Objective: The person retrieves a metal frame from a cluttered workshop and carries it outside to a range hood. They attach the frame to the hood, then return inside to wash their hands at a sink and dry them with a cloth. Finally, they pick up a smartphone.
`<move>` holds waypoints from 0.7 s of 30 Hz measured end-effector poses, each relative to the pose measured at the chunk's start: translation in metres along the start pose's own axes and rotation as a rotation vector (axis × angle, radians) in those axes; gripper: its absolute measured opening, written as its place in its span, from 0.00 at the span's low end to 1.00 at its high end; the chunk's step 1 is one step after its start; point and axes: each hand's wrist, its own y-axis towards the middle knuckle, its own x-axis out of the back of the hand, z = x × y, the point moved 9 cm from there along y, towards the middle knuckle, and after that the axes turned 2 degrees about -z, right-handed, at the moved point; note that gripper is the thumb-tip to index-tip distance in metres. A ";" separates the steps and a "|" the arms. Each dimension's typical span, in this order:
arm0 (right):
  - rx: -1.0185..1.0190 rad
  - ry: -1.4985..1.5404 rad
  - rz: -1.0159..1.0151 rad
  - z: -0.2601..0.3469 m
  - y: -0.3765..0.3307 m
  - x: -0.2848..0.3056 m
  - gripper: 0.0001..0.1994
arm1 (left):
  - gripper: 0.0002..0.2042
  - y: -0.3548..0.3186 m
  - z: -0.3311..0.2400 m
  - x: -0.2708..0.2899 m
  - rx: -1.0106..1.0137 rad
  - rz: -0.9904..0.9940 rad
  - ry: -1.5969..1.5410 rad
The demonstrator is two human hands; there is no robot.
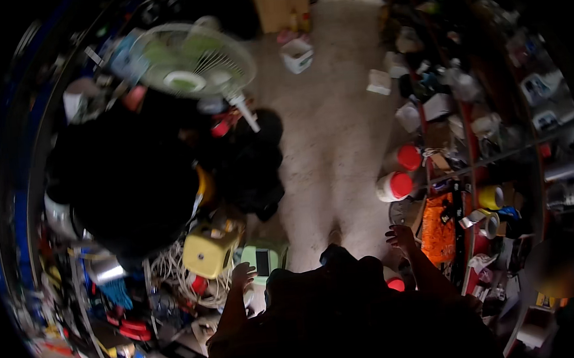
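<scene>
My left hand (243,274) is held low on the left, its fingers stretched out with nothing in them. Just beside it stands a light green stool (278,253), on which lies a dark flat rectangular thing (262,262), perhaps a phone. On the other side my right hand (400,236) hangs with its fingers apart and holds nothing. An orange package (439,228) on the right-hand shelf is close to that hand. A yellow stool (202,253) stands left of the green one, next to a coil of pale rope or cable (170,273).
A white and green fan (192,62) leans over the far left. White tubs with red lids (402,184) stand along the right shelf (476,166), which is crowded with goods. A white bin (297,56) sits farther down the concrete aisle (326,116). Deep shadow hides much of the left.
</scene>
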 end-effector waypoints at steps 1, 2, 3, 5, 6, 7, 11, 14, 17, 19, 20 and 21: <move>0.002 0.028 -0.023 0.021 0.001 0.018 0.17 | 0.17 0.032 -0.002 -0.010 -0.065 0.121 -0.014; 0.005 0.057 -0.057 0.037 0.002 0.035 0.17 | 0.18 0.040 -0.023 -0.026 -0.011 0.039 0.070; 0.014 0.088 -0.090 0.052 0.010 0.048 0.17 | 0.19 0.038 -0.061 -0.050 0.031 -0.043 0.154; 0.042 0.194 -0.044 0.073 0.037 0.059 0.17 | 0.21 0.039 -0.119 -0.095 -0.011 -0.040 0.222; 0.061 0.226 0.003 0.087 0.052 0.055 0.17 | 0.21 0.048 -0.136 -0.107 -0.047 -0.033 0.239; 0.081 0.254 0.052 0.101 0.067 0.048 0.17 | 0.22 0.058 -0.153 -0.117 -0.083 -0.027 0.253; 0.134 0.032 0.082 0.232 0.092 -0.017 0.16 | 0.17 0.114 -0.192 -0.152 0.009 -0.038 0.238; 0.178 -0.072 0.104 0.314 0.155 -0.015 0.15 | 0.07 0.169 -0.232 -0.183 0.103 -0.075 0.257; 0.289 0.000 0.021 0.383 0.226 0.026 0.15 | 0.08 0.262 -0.295 -0.230 0.189 0.443 0.144; 0.215 0.300 -0.108 0.390 0.266 0.072 0.13 | 0.07 0.315 -0.375 -0.301 -0.170 0.539 0.466; 0.170 0.196 -0.197 0.404 0.266 0.083 0.12 | 0.07 0.333 -0.414 -0.343 -0.350 0.572 0.627; 0.115 0.090 -0.282 0.423 0.263 0.094 0.12 | 0.08 0.346 -0.444 -0.371 -0.517 0.594 0.794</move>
